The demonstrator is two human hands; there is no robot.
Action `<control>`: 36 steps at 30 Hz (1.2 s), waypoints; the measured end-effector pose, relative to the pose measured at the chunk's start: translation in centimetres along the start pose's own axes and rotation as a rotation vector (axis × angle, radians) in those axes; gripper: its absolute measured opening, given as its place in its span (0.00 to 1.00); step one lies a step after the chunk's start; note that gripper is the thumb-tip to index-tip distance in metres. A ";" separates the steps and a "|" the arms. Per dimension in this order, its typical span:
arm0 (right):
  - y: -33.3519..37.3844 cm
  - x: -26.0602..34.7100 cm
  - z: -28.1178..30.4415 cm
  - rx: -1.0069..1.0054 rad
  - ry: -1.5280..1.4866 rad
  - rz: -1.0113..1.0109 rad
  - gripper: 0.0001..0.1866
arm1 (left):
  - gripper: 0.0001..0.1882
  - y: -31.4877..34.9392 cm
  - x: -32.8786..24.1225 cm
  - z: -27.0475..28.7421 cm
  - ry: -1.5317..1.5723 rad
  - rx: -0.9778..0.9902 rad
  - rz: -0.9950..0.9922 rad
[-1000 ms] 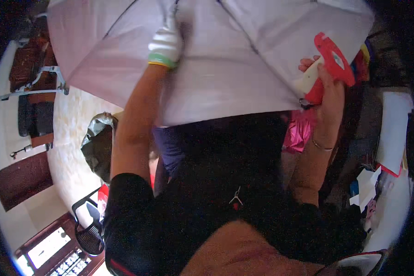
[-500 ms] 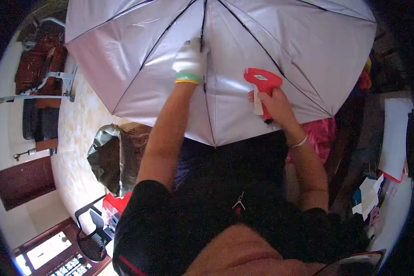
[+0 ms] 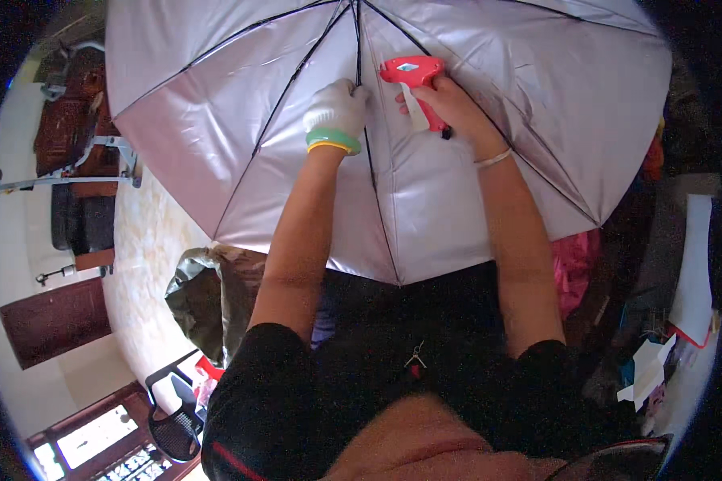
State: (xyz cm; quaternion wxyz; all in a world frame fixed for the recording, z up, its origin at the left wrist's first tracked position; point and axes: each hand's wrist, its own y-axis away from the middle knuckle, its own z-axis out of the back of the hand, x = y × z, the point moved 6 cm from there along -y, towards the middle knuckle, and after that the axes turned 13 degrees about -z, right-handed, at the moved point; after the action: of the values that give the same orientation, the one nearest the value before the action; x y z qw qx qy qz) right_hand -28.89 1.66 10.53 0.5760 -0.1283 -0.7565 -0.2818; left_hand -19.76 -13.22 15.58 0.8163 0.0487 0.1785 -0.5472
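An open umbrella [image 3: 449, 192] with a silvery-pink underside and thin black ribs spreads across the upper view. My left hand [image 3: 334, 112], in a white glove with a green and yellow cuff, has its fingers closed on a black umbrella rib [image 3: 358, 56] near the middle. My bare right hand [image 3: 457, 112] wraps round the handle of a red tagging gun [image 3: 413, 72], which has a white strip hanging beside the grip. The gun's front end points left, toward the rib and my gloved fingers, with a small gap between.
An olive fabric sack [image 3: 196, 297] stands open at the left on the pale floor [image 3: 148, 264]. Below it is a dark mesh-backed chair [image 3: 172, 425]. Bright pink plastic [image 3: 573, 268] shows past the umbrella's right edge, with white paper [image 3: 650, 369] farther right.
My right hand has carried the tagging gun up and left, closer to the rib. My left hand has shifted slightly down, and the umbrella sits a little lower in view.
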 end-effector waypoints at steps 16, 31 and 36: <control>-1.1 -3.2 -0.5 -0.446 0.373 0.177 0.18 | 0.12 0.2 0.7 -4.6 1.048 -0.154 0.167; -0.2 -0.8 -0.9 -0.198 -0.064 -0.018 0.14 | 0.11 0.0 1.9 -5.5 1.190 -0.154 0.189; 0.0 -0.5 -0.9 -0.190 -0.042 -0.052 0.16 | 0.11 0.2 0.5 -4.7 1.223 -0.129 0.185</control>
State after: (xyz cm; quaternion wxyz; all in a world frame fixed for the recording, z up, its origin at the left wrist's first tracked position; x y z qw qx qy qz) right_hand -28.03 1.25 10.19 0.5378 -0.1686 -0.7414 -0.3643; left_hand -20.48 -12.34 11.02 0.6114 0.3193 0.6416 -0.3356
